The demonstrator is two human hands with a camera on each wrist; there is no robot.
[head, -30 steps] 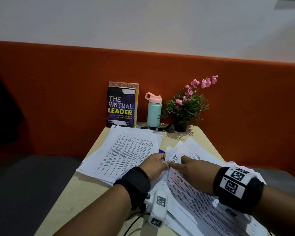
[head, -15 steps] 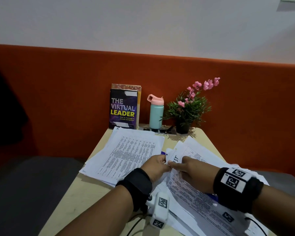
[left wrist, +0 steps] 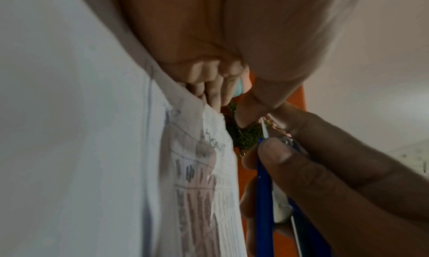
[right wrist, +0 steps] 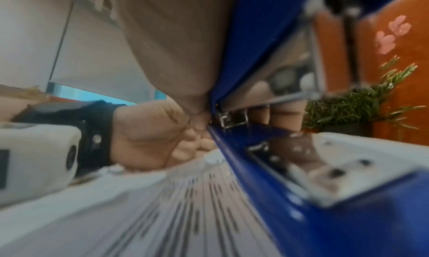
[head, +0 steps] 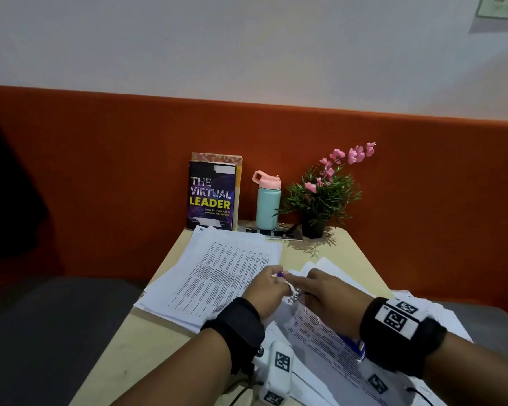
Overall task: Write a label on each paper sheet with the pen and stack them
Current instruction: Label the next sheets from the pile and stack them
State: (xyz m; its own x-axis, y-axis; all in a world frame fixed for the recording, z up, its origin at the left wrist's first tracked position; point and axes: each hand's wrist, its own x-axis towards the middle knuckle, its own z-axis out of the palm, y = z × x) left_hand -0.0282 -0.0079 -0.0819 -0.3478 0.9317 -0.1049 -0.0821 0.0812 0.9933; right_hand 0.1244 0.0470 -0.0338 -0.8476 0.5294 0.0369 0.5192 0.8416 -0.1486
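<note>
My left hand [head: 272, 284] pinches the top corner of a printed sheet [head: 320, 332] that carries a handwritten label; the sheet tops a loose pile at the right. Touching it, my right hand [head: 320, 291] grips a blue stapler [head: 361, 348], whose rear end shows under the wrist. In the right wrist view the stapler [right wrist: 290, 196] stands with its jaws apart along the sheet, and my left hand [right wrist: 150, 136] is fisted beside its tip. The left wrist view shows the sheet [left wrist: 197, 169] and the right fingers [left wrist: 325, 169] around the stapler [left wrist: 264, 196]. A second stack of printed sheets [head: 217, 273] lies to the left.
At the table's far edge stand a book [head: 211, 197], a teal bottle with a pink lid [head: 267, 203] and a potted plant with pink flowers [head: 320, 206]. An orange padded wall [head: 100, 171] runs behind. The small wooden table [head: 147, 347] drops off at left and right.
Both hands have drawn together over the sheet's top corner and now cover most of the handwritten label. The stapler's rear end has come into sight under the right wrist.
</note>
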